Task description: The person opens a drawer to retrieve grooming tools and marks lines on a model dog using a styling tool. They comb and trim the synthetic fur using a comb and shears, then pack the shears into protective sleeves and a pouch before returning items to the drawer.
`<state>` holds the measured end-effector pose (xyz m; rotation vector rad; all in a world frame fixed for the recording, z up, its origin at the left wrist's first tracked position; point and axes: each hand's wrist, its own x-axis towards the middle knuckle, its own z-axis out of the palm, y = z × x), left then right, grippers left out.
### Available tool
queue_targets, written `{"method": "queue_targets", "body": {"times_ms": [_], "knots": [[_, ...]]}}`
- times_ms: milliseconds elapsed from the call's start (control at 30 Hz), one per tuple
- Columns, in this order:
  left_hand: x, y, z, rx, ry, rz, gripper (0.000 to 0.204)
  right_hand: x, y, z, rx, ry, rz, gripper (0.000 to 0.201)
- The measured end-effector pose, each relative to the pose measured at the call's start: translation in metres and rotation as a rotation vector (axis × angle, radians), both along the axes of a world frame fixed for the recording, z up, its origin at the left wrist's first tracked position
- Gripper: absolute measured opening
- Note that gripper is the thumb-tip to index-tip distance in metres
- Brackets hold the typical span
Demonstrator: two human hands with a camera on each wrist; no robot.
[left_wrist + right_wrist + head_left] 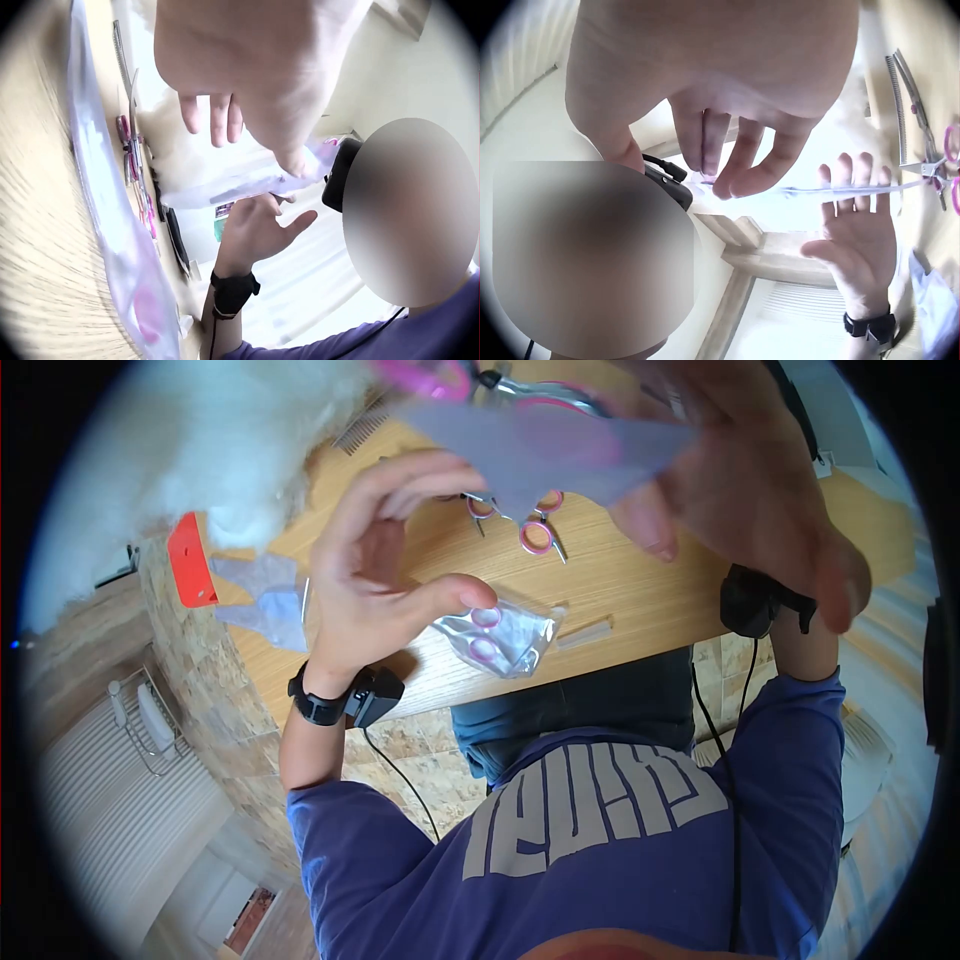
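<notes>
A translucent pale-violet pouch (500, 455) is held up close to the head camera, above the table. Pink-handled scissors (550, 392) show at its upper edge, and pink shows through the film. My right hand (760, 490) grips the pouch at its right side, fingers bent over its edge in the right wrist view. On the other side my left hand (370, 575) has its thumb spread wide and fingers behind the film. In the right wrist view those left fingers (862, 191) look straight. Below, several pink-ringed scissors (536, 538) lie on the table.
On the wooden table (650, 585) lie a clear packet (520, 640) with pink rings, a small clear strip (585, 633) and a comb (360, 428). Left are pale-violet pieces (270, 605), a red card (188, 565) and a white fluffy mass (230, 460). Cables hang from both wrists.
</notes>
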<state>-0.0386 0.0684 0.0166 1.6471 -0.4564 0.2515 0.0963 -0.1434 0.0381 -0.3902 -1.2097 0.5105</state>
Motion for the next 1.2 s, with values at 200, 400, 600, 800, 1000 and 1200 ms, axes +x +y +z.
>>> {"method": "queue_targets", "body": {"times_ms": [200,400,600,800,1000,1200], "knots": [[-0.006,-0.007,0.001,-0.127,0.227,0.029,0.063,0.007,-0.014,-0.006,-0.126,-0.088,0.050,0.104],[-0.026,0.008,0.000,-0.086,0.309,-0.107,0.054,0.007,-0.012,-0.011,-0.260,-0.161,0.183,0.114],[-0.022,0.013,-0.001,-0.239,0.331,0.010,0.051,-0.011,-0.021,-0.023,-0.363,-0.149,0.058,0.130],[-0.026,0.042,0.004,-0.195,0.234,0.060,0.040,-0.011,-0.027,-0.025,-0.612,-0.168,-0.217,0.055],[-0.027,0.035,0.025,0.127,0.200,0.008,0.028,-0.028,-0.022,-0.030,-0.949,-0.492,-0.519,0.029],[-0.013,0.009,0.025,0.646,0.406,-0.499,0.021,-0.027,-0.014,-0.011,-1.021,-0.608,-0.554,0.017]]}}
